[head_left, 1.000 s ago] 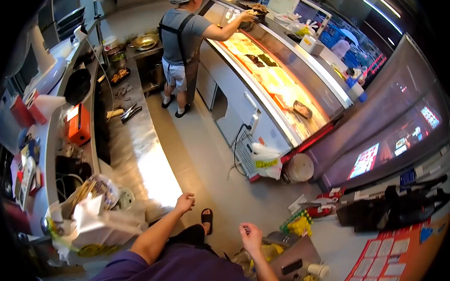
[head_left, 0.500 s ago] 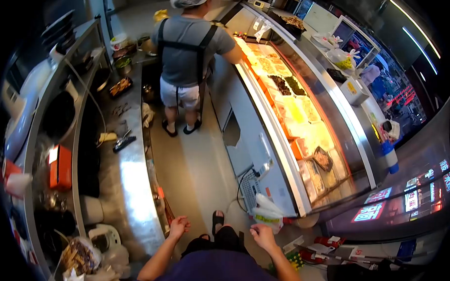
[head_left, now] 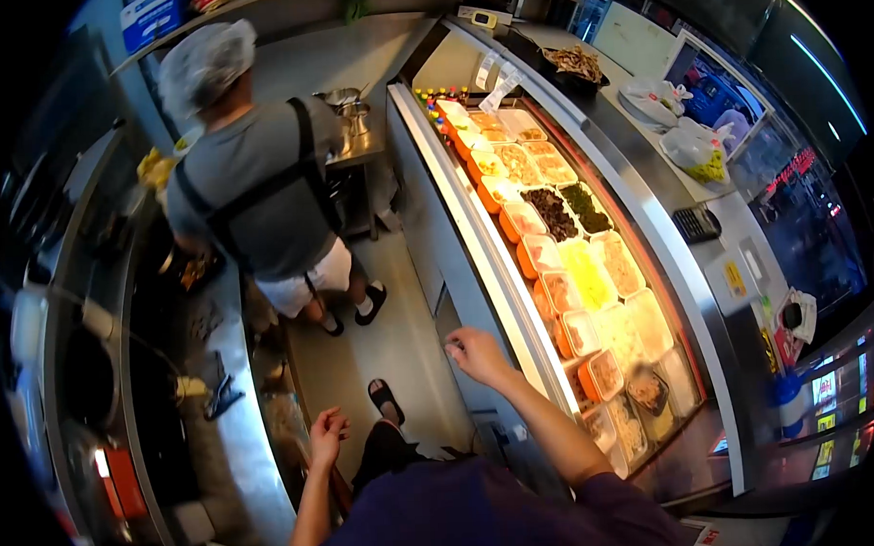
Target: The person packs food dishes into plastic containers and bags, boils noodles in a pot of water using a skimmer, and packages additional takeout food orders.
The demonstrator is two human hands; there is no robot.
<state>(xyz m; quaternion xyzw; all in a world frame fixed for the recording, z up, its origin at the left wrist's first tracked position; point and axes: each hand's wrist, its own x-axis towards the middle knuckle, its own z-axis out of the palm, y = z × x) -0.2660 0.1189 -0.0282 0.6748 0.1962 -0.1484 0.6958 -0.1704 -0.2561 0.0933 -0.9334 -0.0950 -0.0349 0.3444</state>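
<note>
My left hand [head_left: 329, 437] hangs low beside the left steel counter [head_left: 246, 443], its fingers loosely curled and slightly apart, with nothing seen in them. My right hand [head_left: 476, 355] is raised near the lower side of the lit food case [head_left: 516, 338]. Its fingers are curled together, and a small dark spot shows at their tips, too small to name. Inside the case stand rows of tubs, among them one with yellow food [head_left: 586, 273] and one with dark pieces [head_left: 550, 214]. A black tray [head_left: 647, 389] lies near the case's front end.
Ahead on the left, a person [head_left: 260, 173] in a hair net and dark apron leans over the counter. Tongs [head_left: 222, 396] lie on that counter, with a red-orange box [head_left: 124, 483] on the shelf. Plastic bags [head_left: 694, 148] and a black keypad device [head_left: 696, 223] stand on the right ledge.
The view has moved forward along the aisle, closer to the person and the food case. The person has turned toward the left counter. My right hand has risen beside the case; my left stays low.
</note>
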